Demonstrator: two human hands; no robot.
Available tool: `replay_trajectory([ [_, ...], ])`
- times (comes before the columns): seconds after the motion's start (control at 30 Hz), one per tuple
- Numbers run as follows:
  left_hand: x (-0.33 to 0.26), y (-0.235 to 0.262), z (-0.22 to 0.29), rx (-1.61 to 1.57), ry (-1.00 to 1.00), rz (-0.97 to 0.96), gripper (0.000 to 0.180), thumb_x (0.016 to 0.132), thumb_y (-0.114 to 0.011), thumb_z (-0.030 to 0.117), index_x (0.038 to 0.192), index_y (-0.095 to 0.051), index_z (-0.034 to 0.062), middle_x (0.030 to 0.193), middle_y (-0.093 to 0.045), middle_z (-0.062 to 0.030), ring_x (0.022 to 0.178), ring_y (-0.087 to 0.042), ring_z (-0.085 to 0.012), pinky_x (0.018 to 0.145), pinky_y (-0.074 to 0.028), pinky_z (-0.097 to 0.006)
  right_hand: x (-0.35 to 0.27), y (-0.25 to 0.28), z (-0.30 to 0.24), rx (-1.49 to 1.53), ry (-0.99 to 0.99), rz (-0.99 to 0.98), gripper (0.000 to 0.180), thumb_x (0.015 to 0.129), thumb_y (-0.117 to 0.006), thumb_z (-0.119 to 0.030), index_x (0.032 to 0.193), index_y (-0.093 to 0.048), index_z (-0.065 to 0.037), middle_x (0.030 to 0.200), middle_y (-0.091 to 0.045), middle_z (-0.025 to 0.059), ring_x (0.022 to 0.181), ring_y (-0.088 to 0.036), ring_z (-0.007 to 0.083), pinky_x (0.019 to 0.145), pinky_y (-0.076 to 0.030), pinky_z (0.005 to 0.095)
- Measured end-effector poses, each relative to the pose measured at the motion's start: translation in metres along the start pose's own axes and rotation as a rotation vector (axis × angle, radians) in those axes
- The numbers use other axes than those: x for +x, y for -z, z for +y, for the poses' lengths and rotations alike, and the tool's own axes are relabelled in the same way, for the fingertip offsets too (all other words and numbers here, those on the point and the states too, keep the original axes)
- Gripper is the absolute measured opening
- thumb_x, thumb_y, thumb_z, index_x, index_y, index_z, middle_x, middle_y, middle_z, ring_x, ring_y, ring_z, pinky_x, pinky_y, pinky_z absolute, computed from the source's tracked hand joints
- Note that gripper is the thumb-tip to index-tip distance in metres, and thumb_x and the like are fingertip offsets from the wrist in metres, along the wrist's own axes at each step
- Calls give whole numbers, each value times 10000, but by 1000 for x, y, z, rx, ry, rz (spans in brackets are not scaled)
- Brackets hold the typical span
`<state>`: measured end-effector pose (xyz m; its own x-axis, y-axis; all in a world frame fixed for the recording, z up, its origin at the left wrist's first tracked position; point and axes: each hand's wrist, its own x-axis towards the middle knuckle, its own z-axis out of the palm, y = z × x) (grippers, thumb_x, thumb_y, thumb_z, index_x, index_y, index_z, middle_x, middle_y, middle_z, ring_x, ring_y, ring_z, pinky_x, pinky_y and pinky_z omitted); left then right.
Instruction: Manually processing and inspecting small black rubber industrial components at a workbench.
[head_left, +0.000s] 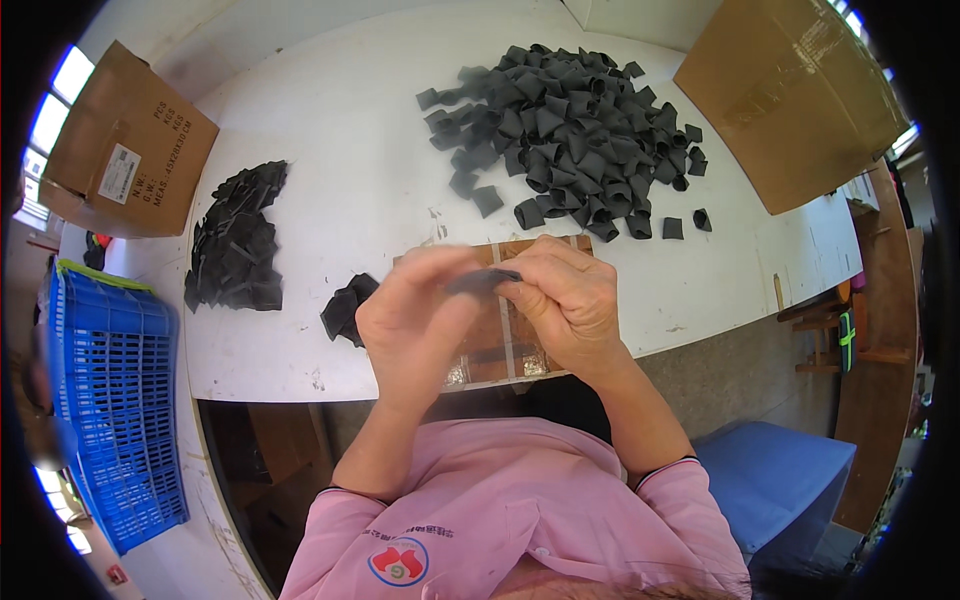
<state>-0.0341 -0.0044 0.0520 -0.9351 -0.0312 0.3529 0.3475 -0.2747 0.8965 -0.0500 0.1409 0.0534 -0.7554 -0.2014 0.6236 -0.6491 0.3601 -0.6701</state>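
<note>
My left hand [415,315] and right hand [565,300] pinch one flat, dark, rubbery piece [483,280] between them over a brown board [500,345]. Curled pieces [570,130] heaped at one o'clock; flat stack [238,240] at ten.

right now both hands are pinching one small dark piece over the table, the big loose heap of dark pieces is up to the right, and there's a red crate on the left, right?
Not quite: the crate on the left is blue, not red, as the head view shows. The rest stands: the left hand and right hand pinch one small dark piece over the table, and the big loose heap lies up to the right.
</note>
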Motion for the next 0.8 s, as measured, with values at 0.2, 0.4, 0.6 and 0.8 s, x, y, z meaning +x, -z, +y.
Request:
replay_trajectory([
  [0.2, 5, 14, -1, 10, -29, 36, 179, 688, -519, -123, 813, -603, -27, 820, -588, -76, 771, -526, -125, 705, -415, -237, 12, 3, -13, -11, 15, -34, 143, 665, -664, -71, 789, -612, -25, 633, -540, 65, 588, -515, 192, 510, -415, 291],
  [0.4, 3, 18, -12, 30, -107, -18, 171, 686, -528, -109, 811, -605, -22, 816, -588, -79, 758, -530, -127, 687, -418, -237, 8, -1, -2, 18, 35, -40, 105, 668, -659, -65, 735, -587, -28, 626, -534, 54, 578, -503, 194, 514, -403, 288],
  [0.6, 11, 6, 5, 238, -43, -72, 206, 656, -593, -77, 838, -618, 15, 760, -587, -64, 697, -533, -121, 625, -423, -221, 7, 6, 2, 94, 11, -40, 76, 687, -639, -44, 746, -596, -24, 629, -542, 55, 581, -508, 190, 515, -402, 272],
  [0.8, 19, 2, 13, 624, -375, -140, 214, 638, -645, -36, 839, -620, 34, 726, -582, -59, 650, -534, -136, 547, -420, -220, 7, 3, 8, 446, -269, -110, 100, 694, -640, -39, 789, -618, -14, 638, -545, 53, 587, -517, 172, 516, -403, 250],
])
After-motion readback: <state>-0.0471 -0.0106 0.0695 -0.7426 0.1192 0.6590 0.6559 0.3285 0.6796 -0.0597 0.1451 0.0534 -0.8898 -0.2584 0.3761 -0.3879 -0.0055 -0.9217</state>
